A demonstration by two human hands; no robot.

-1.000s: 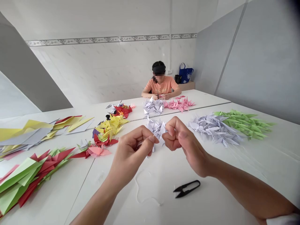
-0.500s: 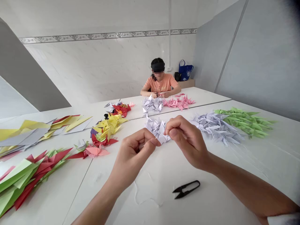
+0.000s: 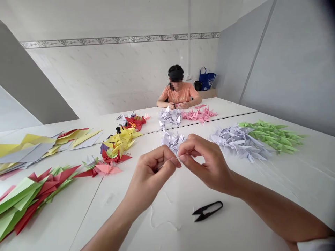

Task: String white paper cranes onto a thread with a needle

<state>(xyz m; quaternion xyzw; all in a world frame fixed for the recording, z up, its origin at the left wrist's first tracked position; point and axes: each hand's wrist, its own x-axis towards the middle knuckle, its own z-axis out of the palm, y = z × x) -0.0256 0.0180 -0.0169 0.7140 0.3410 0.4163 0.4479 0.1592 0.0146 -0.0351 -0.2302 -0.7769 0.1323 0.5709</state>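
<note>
My left hand (image 3: 154, 172) and my right hand (image 3: 205, 162) are raised over the white table, fingertips pinched and almost touching. Whatever lies between the fingers of each hand is too small to make out. Just behind them is a small pile of white folded paper cranes (image 3: 172, 138). Below my right hand lie black thread snips (image 3: 208, 211), blades pointing left. A loose white thread (image 3: 162, 223) curls on the table under my left hand.
White cranes (image 3: 240, 141) and green cranes (image 3: 278, 136) lie at the right. Yellow cranes (image 3: 121, 141), green-and-red folded paper (image 3: 39, 191) and paper sheets (image 3: 34, 148) lie at the left. Across the table a person (image 3: 179, 91) sits behind white and pink cranes (image 3: 200, 114).
My right hand has moved left and slightly down, so its fingertips now come close to those of my left hand. My left hand has barely moved.
</note>
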